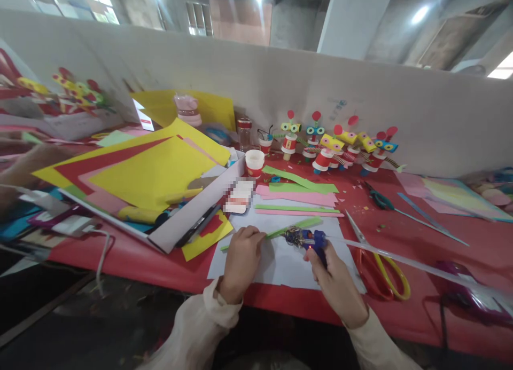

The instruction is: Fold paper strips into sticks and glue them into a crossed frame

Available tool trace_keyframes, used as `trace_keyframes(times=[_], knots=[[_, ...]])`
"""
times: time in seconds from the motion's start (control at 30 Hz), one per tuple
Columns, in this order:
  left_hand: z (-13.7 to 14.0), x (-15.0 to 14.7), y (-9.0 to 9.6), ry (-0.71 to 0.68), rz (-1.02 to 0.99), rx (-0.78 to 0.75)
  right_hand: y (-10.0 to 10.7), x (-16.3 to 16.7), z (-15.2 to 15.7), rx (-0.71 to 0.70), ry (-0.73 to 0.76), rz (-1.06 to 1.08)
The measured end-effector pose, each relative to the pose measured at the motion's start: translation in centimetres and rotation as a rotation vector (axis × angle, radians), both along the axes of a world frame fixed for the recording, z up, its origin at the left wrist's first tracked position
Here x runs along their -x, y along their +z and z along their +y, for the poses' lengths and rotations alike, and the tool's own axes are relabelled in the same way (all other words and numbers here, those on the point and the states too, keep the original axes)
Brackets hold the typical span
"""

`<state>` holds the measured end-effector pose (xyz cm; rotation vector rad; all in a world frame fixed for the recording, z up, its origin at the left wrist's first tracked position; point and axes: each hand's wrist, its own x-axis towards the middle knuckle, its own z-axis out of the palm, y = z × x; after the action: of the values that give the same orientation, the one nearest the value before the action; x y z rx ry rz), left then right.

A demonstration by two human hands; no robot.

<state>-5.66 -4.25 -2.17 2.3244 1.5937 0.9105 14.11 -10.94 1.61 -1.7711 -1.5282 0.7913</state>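
My left hand (243, 258) pinches a narrow green paper strip (309, 221) against white paper sheets (276, 266). The strip lies slantwise, both its ends showing past my fingers. In my right hand (340, 287) is a blue glue gun (318, 241), a small red light lit on its body. Its nozzle, wrapped in dark tangled wire or residue, is over the strip, right of my left fingertips; I cannot tell whether it touches. A long clear glue stick (374, 248) trails from the gun's back to the right. A thin pink strip (296, 212) lies just behind.
Scissors (387, 274) with red and yellow handles lie at right, dark-handled scissors (379, 199) farther back. A white box (192, 207) of coloured paper stands left. Paper-cup figures (324, 159) line the wall, near a paper cup (254, 164). Another person's arm (24, 167) shows far left.
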Motion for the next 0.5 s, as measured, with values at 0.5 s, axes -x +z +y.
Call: trace_keyframes(times=[0.5], knots=[[-0.3,0.0,0.2,0.015,0.005,0.043,0.1,1.5,1.1,0.064,-0.05,-0.157]])
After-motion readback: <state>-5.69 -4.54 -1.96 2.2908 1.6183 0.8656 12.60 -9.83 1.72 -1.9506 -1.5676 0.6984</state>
